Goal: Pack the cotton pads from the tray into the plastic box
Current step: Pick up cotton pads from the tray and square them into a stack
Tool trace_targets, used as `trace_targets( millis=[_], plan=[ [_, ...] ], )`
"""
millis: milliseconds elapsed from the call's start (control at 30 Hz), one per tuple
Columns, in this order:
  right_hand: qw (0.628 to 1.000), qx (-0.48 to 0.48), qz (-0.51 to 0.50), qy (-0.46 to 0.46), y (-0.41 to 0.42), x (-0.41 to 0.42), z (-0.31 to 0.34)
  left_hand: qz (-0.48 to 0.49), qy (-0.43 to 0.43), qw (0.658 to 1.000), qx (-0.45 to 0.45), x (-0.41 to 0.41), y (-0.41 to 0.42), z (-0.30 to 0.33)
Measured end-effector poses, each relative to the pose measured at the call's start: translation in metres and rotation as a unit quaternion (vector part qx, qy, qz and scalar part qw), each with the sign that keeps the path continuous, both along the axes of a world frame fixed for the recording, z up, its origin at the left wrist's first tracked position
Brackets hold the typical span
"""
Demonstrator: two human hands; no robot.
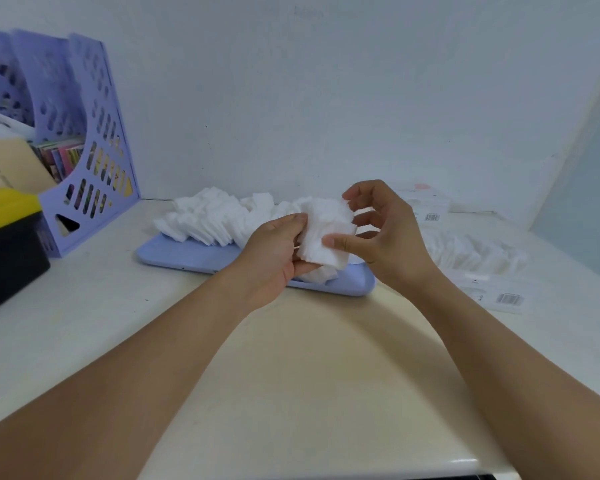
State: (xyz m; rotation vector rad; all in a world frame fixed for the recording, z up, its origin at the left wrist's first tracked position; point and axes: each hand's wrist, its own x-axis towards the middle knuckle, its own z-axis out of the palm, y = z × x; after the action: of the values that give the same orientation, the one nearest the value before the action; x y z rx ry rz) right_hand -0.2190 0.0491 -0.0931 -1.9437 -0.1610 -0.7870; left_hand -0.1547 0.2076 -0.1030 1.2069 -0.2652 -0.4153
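Note:
A light blue tray (187,256) lies on the table with a long heap of white square cotton pads (215,216) across it. Above the tray's right end I hold a stack of cotton pads (326,233) between both hands. My left hand (274,251) grips the stack from the left and below. My right hand (385,233) pinches its right side, thumb on the front and fingers curled above. A clear plastic box (471,258) with white pads inside lies to the right, partly behind my right hand.
A purple file holder (94,150) with books stands at the back left. A black box with a yellow lid (7,237) sits at the left edge. White packets with barcodes (499,299) lie at the right. The wall rises just behind the tray.

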Motion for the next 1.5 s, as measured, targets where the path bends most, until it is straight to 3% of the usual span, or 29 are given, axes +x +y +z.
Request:
trace_targets(
  millis=[200,667,1000,1300,1500],
  plan=[
    [0.995,-0.084,-0.034,-0.042,-0.006,0.003,-0.001,-0.024,-0.101,0.994,0.042,-0.005,0.002,-0.002],
    [0.989,-0.143,-0.004,0.033,-0.014,0.007,-0.004,-0.016,-0.103,0.993,0.062,-0.001,0.000,-0.004],
    [0.991,-0.106,0.060,0.050,-0.020,0.004,0.003,-0.009,-0.118,0.989,0.087,0.003,0.000,-0.007],
    [0.986,-0.149,0.044,0.066,-0.024,0.003,0.004,-0.028,-0.111,0.989,0.096,0.003,0.003,-0.007],
    [0.992,-0.116,0.010,0.050,-0.020,0.005,0.000,-0.022,-0.137,0.985,0.102,0.003,0.000,-0.009]
  ],
)
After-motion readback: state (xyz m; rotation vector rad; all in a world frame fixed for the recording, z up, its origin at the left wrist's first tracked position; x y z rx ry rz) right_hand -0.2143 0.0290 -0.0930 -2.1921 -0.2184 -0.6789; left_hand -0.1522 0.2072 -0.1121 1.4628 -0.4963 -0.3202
